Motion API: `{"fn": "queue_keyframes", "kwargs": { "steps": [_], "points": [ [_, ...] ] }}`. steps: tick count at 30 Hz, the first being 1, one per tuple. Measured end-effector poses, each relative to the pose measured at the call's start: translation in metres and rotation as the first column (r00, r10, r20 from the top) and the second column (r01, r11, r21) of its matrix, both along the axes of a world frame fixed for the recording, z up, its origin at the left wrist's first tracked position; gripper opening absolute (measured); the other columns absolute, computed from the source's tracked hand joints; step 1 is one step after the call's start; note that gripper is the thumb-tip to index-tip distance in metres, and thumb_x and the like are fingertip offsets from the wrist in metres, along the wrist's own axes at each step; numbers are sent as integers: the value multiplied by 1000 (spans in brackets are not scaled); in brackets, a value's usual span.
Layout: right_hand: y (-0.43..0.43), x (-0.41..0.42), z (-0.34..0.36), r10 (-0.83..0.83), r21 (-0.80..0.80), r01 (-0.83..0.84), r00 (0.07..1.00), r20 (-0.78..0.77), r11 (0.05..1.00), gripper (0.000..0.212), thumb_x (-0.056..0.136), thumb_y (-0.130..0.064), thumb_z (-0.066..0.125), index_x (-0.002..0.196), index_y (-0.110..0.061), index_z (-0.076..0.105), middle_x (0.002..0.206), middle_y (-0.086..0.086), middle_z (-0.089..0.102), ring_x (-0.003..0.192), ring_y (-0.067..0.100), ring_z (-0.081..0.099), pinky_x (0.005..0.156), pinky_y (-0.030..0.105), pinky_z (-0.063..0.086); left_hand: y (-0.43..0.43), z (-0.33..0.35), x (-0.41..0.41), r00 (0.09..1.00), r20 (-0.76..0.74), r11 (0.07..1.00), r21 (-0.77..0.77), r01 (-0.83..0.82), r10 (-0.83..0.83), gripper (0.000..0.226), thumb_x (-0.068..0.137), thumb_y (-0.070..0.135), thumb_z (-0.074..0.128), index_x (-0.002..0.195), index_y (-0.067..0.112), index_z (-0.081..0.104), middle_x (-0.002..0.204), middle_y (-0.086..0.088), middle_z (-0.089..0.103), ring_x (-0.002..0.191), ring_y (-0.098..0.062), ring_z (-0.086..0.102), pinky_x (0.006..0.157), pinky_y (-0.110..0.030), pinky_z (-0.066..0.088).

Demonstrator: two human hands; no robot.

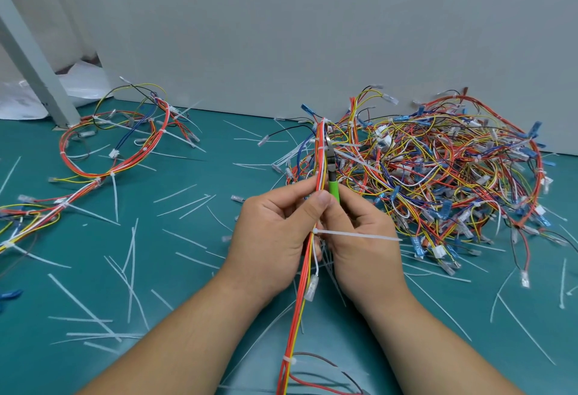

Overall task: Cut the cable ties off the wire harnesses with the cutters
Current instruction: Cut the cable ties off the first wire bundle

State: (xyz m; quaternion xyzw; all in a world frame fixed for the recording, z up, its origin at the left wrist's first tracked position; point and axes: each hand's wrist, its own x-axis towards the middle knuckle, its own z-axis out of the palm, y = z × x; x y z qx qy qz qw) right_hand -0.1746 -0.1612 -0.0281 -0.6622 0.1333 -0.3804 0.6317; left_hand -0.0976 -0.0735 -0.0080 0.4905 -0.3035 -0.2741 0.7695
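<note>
Clenching the wire harness (319,157) in left hand (275,229) fingers (294,188), grasping green cutters (334,189) just beside it with the right hand (362,235).

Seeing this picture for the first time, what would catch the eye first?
The big tangled heap of red, yellow, blue and white wires fills the right side against the grey wall. In the centre, the left hand grips a red-and-yellow wire harness, the right hand green-handled cutters. White cut cable ties litter the teal mat.

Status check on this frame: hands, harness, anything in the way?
Left hand pinches harness. Right hand grips green cutters, tip at upper cable tie. Lower tie trails across right hand; no block.
</note>
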Motion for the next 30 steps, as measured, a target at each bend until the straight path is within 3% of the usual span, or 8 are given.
{"fn": "queue_keyframes", "kwargs": {
  "steps": [5,10,15,19,24,28,30],
  "points": [
    [2,0,-1,-9,40,8,999,31,999,17,102,-12,60,97,3,64,66,-4,60,52,4,53,50,15,45,1,0,-1,1000,-1,1000,-13,10,-10,22,95,8,63,107,20,77,61,10,68,47,0,58,50,-13,48],
    [3,-1,0,-5,38,4,999,38,999,18,102,-14,59,99,3,64,68,-3,63,54,3,56,53,15,47,2,2,-2,1000,-6,1000,-10,17,-17,23,95,9,63,104,22,79,59,7,67,46,-2,57,48,-13,47],
    [5,-1,1,1,70,-2,1000,20,998,15,101,-20,61,95,-8,67,61,-9,58,47,3,49,46,14,41,2,3,-2,999,-41,1000,-6,18,-18,23,84,22,69,105,21,79,55,0,62,41,-7,51,42,-17,44],
    [4,-1,2,14,40,-14,1000,-5,999,18,102,-23,59,86,-17,66,59,-10,54,45,6,46,46,16,38,2,3,-3,997,-72,999,-19,33,-34,20,89,14,66,101,21,80,53,1,61,39,-8,52,40,-18,45],
    [4,0,2,10,26,-10,1000,-16,1000,23,105,-20,56,87,-9,64,59,-11,52,47,5,45,46,16,37,1,4,-2,994,-103,999,-17,29,-31,21,80,21,70,98,22,81,53,-4,56,37,-11,48,39,-18,45],
    [6,-1,5,20,44,-19,1000,-21,999,29,107,-16,53,80,-15,64,58,-9,50,46,7,44,45,18,38,1,3,-1,996,-85,1000,-7,22,-22,23,80,23,70,100,22,81,56,-4,59,40,-10,50,40,-18,45],
    [6,-1,6,19,65,-17,1000,-22,998,30,107,-14,51,79,-7,61,57,-6,50,46,8,44,44,18,38,0,2,-1,997,-71,1000,3,17,-17,25,79,25,71,102,22,81,56,-4,58,41,-11,48,40,-20,44]
  ]
}}
